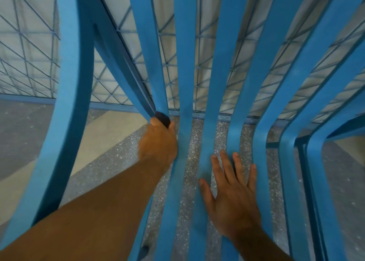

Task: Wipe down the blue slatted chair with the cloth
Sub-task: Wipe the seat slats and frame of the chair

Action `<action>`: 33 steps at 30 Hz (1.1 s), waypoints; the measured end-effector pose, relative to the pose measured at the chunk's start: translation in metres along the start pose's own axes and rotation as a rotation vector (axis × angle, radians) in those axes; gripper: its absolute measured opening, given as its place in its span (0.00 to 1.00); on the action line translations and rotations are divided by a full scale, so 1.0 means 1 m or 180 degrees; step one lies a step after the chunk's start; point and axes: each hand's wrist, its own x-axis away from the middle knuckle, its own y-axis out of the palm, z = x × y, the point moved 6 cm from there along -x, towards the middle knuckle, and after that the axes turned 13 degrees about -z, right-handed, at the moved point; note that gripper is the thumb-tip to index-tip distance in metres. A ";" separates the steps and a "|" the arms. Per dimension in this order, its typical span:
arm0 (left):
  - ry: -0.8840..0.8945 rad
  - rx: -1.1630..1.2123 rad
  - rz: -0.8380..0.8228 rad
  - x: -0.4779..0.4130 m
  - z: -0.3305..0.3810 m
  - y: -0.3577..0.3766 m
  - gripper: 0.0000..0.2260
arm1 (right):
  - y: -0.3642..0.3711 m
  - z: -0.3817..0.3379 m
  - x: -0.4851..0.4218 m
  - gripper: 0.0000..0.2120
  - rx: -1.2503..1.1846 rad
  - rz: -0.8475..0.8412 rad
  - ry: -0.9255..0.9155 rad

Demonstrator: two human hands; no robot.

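Under blue slatted chair (185, 63), speckled floor (122, 162), blue mesh fence (29, 53)

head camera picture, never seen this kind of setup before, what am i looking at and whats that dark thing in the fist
There is no machine here. A person wears one wide-angle camera on the head, looking forward and down, so you see that person's own two bare arms reaching in from the bottom edge.

The curved bands across the view are the slats of a blue slatted chair, seen very close. Through the gaps you see a speckled floor and a blue wire mesh panel behind.

The left hand grips a dark cloth and holds it against a slat; only a small part of it shows above the fist. The right hand holds nothing: it lies flat on the slats with its fingers spread.
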 end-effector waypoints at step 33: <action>0.0100 0.0378 0.0270 -0.013 0.006 -0.001 0.21 | 0.004 0.000 -0.004 0.33 0.0019 -0.0087 0.0006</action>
